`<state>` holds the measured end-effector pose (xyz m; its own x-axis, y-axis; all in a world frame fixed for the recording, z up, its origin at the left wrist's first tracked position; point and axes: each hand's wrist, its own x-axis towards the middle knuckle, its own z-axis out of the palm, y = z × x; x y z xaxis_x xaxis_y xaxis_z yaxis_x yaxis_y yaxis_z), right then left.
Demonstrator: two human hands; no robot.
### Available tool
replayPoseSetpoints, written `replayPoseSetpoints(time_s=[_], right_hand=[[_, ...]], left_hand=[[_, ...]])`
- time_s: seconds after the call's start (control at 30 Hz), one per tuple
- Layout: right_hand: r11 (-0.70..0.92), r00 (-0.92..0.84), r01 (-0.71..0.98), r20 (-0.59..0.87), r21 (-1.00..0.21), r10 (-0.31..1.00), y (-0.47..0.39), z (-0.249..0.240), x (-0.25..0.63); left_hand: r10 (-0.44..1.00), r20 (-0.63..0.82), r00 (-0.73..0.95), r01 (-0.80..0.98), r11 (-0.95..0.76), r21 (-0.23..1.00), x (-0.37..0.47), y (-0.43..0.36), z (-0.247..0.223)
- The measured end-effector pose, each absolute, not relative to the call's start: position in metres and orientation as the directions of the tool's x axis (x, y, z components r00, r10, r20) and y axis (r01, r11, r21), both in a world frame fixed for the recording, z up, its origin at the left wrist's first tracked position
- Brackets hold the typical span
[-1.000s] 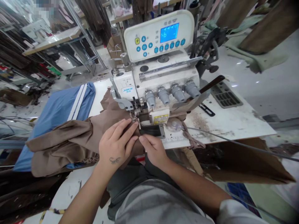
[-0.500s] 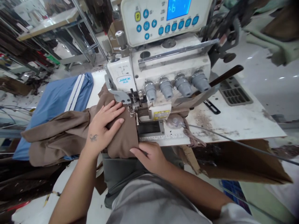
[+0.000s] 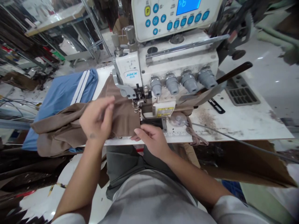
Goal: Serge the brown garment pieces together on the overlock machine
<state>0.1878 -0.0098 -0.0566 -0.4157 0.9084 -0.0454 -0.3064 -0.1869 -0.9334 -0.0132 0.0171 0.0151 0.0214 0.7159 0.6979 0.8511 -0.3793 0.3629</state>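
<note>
Brown fabric [image 3: 125,119] lies flat on the white table, its right edge by the presser foot of the white sewing machine [image 3: 132,74]. My right hand [image 3: 153,138] pinches the near right corner of that cloth between thumb and fingers, just below the needle area. Over the left part of the fabric is my left hand [image 3: 98,118], its fingers curled and somewhat blurred; what they hold, if anything, is hidden. More brown cloth [image 3: 58,127] lies bunched to the left of it.
A folded blue cloth with white stripes [image 3: 70,90] lies under the bunched fabric at the left. Right of the machine are a grey parts tray [image 3: 243,91], a cable and a tied cord [image 3: 195,133]. A cardboard box [image 3: 254,161] stands below the table.
My left hand has gone from lying spread on the fabric to curled fingers. My right hand has moved up with the fabric's near edge, which now lies farther in on the table. The view has shifted.
</note>
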Motion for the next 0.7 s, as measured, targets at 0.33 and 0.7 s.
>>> replayPoseSetpoints(time_s=[0.33,0.7], right_hand=[[-0.125,-0.357,-0.365,0.015,-0.923,0.934,-0.002,-0.049,0.186],[-0.189,-0.421,-0.233,-0.076,-0.954,0.904,-0.004,-0.082,0.192]], left_hand=[[0.875,0.478,0.073,0.842,-0.311,0.44,0.014,-0.003,-0.004],[0.989,0.139,-0.051,0.762,-0.052,0.645,-0.028,0.055,0.01]])
